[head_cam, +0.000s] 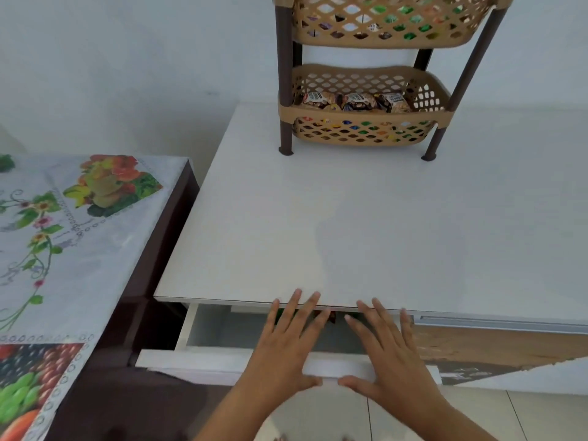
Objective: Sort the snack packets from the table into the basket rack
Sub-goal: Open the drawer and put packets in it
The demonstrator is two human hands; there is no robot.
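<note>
A tan lattice basket rack (366,117) on dark brown posts stands at the back of the white table (350,218). Its lower basket holds several brown snack packets (354,101); more colourful packets show through the lattice of both baskets. My left hand (286,342) and my right hand (381,348) lie flat, fingers spread, over a partly open white drawer (222,361) under the table's front edge. Neither hand holds anything. Bits of red and green packets (331,316) peek out inside the drawer between my fingers.
A second table with a fruit-and-flower printed cloth (63,249) stands close on the left, its dark brown edge beside the drawer. A pale wall runs behind. Tiled floor shows below my arms.
</note>
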